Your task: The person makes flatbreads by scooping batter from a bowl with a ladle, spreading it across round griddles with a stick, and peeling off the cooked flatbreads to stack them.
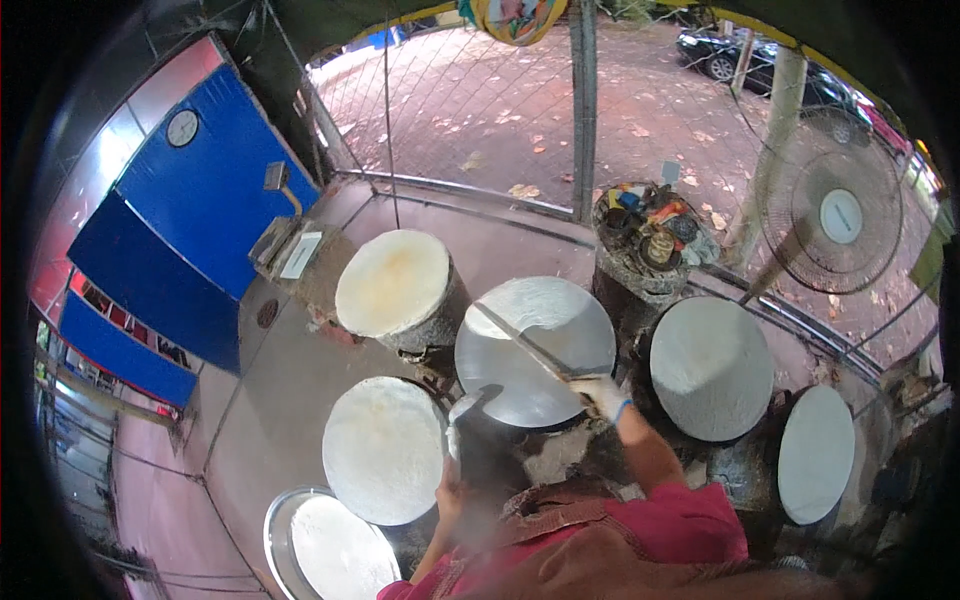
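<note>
My right hand (pixel 600 396), in a pale glove with a blue band at the wrist, grips a long flat wooden stick (pixel 521 341). The stick reaches up and left across a round metal griddle (pixel 491 367). White batter (pixel 536 300) covers the far part of that griddle; its near part shows bare metal. My left hand (pixel 448 487) holds a ladle (pixel 463 407) by its handle, with the bowl near the griddle's left edge. Beside my left hand is another griddle covered by a pale round sheet (pixel 382 450). A metal basin (pixel 279 540) of white batter (pixel 341 551) sits at lower left.
A pale sheet on a drum stove (pixel 394 281) lies at upper left. Two more pale-covered griddles (pixel 711 367) (pixel 816 454) stand at right. Behind are a cluttered drum (pixel 637 281), a standing fan (pixel 840 214) and a wire fence post (pixel 583 112). A blue panel (pixel 214 180) stands left.
</note>
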Demonstrator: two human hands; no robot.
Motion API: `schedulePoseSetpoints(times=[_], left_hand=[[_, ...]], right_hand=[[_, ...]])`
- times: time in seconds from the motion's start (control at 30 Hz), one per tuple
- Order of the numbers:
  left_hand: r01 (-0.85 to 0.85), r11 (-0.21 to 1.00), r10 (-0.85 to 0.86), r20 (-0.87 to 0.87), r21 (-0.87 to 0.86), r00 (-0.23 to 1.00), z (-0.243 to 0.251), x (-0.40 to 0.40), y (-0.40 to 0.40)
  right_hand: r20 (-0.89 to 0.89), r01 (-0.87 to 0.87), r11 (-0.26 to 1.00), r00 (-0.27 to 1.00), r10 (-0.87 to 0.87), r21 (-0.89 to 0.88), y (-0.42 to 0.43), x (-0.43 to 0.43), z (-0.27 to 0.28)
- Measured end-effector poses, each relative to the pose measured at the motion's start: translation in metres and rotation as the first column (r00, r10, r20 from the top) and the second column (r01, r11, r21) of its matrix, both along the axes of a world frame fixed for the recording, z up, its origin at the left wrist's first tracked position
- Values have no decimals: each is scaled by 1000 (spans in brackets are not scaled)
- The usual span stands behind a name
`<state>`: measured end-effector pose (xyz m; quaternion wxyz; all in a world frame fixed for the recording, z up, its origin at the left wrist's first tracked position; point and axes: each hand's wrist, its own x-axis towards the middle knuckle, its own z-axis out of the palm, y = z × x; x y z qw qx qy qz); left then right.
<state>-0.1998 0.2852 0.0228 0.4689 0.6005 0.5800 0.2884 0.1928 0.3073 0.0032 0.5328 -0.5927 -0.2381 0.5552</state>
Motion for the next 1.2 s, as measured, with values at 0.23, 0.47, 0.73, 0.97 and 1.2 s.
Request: schedulePoseSetpoints(times=[0.23,0.47,0.73,0.97,1.2], left_hand=[[-285,937,295,18,-204,955,11,17,-39],[-250,894,242,-68,-372,968,29,9,-80],[-250,878,288,33,-409,957,26,3,-113],[-231,870,289,70,-435,955,27,6,-133],[-232,857,308,95,-461,947,28,7,-159]], right_hand=[[-22,-82,984,997,80,-158,32,47,35],[-22,-194,979,981,193,-55,43,93,44],[28,-450,872,886,463,-191,38,79,31],[120,-428,879,881,458,-211,103,91,74],[132,-567,800,793,594,-197,43,119,34]])
